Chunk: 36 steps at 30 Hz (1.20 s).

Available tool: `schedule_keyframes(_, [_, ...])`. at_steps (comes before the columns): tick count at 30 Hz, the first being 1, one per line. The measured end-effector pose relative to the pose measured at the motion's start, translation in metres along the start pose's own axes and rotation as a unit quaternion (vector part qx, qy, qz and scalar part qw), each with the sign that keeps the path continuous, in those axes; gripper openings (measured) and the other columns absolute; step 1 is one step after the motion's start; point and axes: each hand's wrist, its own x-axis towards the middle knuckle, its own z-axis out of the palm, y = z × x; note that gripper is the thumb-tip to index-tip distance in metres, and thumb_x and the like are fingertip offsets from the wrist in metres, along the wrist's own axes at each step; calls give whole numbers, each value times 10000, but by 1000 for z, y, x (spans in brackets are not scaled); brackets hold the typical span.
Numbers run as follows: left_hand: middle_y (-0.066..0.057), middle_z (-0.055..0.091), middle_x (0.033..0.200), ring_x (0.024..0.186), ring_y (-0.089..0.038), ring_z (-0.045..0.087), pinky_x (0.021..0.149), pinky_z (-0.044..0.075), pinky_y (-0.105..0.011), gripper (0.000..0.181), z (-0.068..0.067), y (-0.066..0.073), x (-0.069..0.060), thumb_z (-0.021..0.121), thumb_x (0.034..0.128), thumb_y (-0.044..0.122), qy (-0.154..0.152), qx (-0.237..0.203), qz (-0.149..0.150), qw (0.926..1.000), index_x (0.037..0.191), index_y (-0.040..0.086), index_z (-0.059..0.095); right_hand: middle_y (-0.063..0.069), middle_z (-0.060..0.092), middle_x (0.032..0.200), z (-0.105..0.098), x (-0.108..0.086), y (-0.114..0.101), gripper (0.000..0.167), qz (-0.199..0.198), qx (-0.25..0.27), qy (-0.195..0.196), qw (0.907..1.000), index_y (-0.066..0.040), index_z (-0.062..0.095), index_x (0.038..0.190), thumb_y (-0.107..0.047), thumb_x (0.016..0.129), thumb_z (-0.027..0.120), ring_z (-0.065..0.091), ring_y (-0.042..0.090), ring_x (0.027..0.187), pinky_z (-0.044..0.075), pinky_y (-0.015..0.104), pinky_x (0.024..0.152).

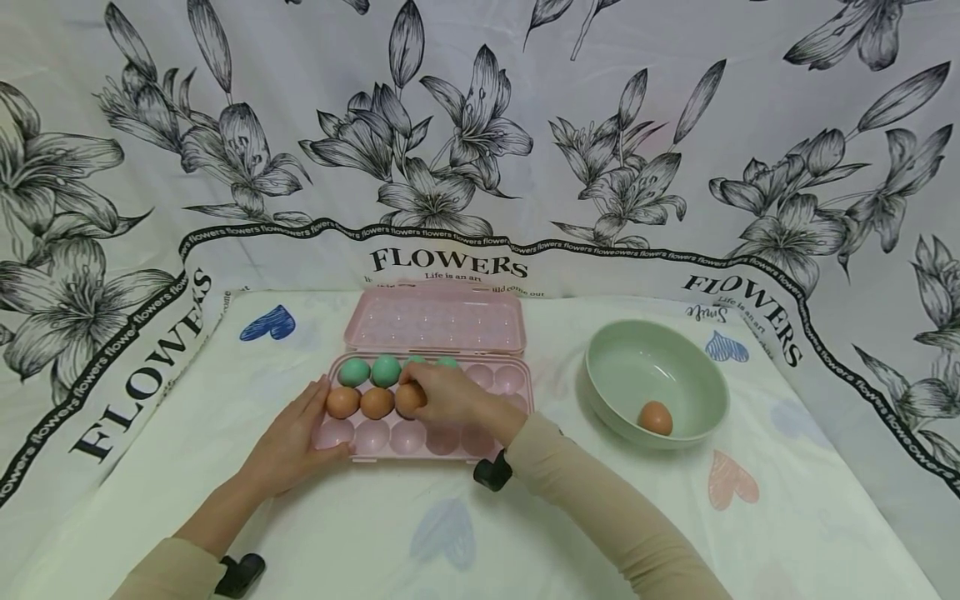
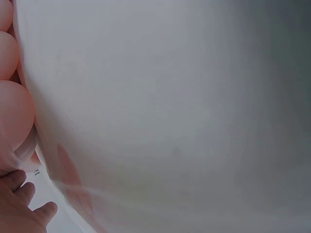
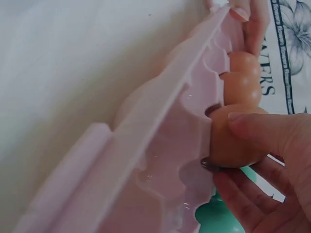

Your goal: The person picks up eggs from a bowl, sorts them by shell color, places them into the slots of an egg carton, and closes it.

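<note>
A pink egg carton [image 1: 371, 457] lies on the table with its lid [image 1: 435, 321] folded back. Several green eggs [image 1: 386, 371] fill part of its back row, two of them partly hidden by my right hand. In the middle row sit two brown eggs [image 1: 377, 403]. My right hand [image 1: 453, 398] pinches a third brown egg [image 3: 235, 136] at the cup beside them, thumb on one side and fingers on the other. My left hand [image 1: 292, 437] grips the carton's left end, its thumb at the front corner; in the left wrist view a few fingers [image 2: 44, 212] show beside the carton.
A light green bowl [image 1: 615, 367] stands right of the carton with one brown egg [image 1: 655, 418] inside. White cloth [image 1: 360, 533] with printed hearts covers the table. Behind it hangs a flower-printed curtain [image 1: 622, 158].
</note>
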Motion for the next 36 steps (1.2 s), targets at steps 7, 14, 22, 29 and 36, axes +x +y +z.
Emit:
schedule_keyframes(7, [-264,244,1467,1330,-441,249,1025,284,-601,1078,1,-1,0,656,723,613,25,-31,45,10000,1456,-13,171,-42,599,1099,3,2,1,372,-262,-141,9,9996,-160,527,1147,-228,819,688,536,48,948,450,175,845])
schedule_keyframes(14, [-267,246,1464,1329,-441,249,1022,285,-601,1074,2,-2,0,662,726,602,65,-57,96,9999,1453,-20,173,-35,602,1077,3,2,2,337,-375,-201,-34,9991,-140,528,1131,-222,837,671,533,56,916,449,164,815])
schedule_keyframes(22, [-267,254,1461,1328,-439,252,1022,287,-599,1074,2,-3,1,663,724,604,65,22,94,9999,1452,-20,179,-44,595,1053,0,1,2,313,-322,-176,-88,9993,-148,530,1119,-211,842,662,520,61,898,444,176,811])
schedule_keyframes(29, [-269,257,1459,1327,-444,252,1023,286,-603,1070,1,-1,1,672,721,594,36,-4,92,10000,1446,-29,192,-44,591,1061,-2,-2,1,308,-336,-148,-108,9993,-148,532,1133,-198,853,648,515,62,906,440,172,808])
schedule_keyframes(36, [-270,256,1458,1325,-448,254,1022,286,-605,1068,0,2,1,677,720,589,12,13,43,10000,1446,-28,195,-35,592,1052,-8,-8,-1,323,-600,-269,-66,9978,-133,552,1158,-205,857,642,519,69,912,439,165,793])
